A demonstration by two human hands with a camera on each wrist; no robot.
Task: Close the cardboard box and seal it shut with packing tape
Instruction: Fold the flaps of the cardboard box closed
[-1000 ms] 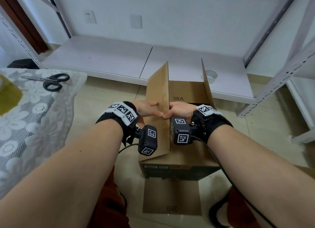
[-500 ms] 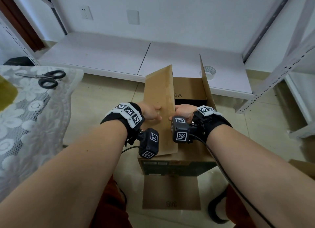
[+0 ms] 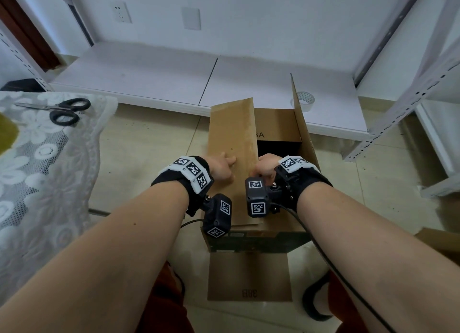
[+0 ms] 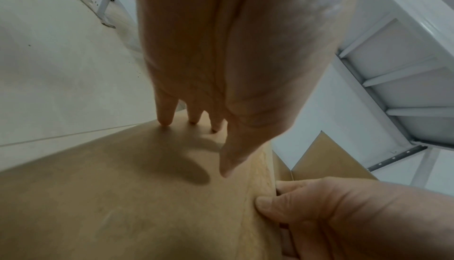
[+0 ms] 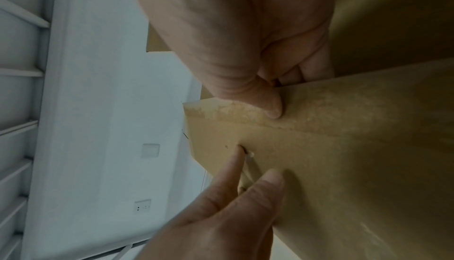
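Cardboard box [image 3: 254, 242] stands on the tiled floor [image 3: 139, 143], in front of a low white shelf board [image 3: 154, 76]. Left flap [image 3: 232, 143] is tilted inward over the opening, not yet flat. Right flap [image 3: 302, 123] stands nearly upright. Near flap [image 3: 249, 275] hangs outward, lying on the floor.

Left hand [image 3: 222, 168]: fingers [image 4: 165, 109] straight, tips pressing on the left flap's outer face; nothing gripped.

Right hand [image 3: 265, 164]: pinches the left flap's free edge, thumb [image 5: 271, 105] on the outer face, the other fingers curled under it.

Clear packing tape roll [image 3: 302, 100] sits on the shelf board near its right front corner, just behind the right flap. Black-handled scissors [image 3: 62, 110] lie on a lace-covered surface [image 3: 44, 168] to the left, well apart from the box.
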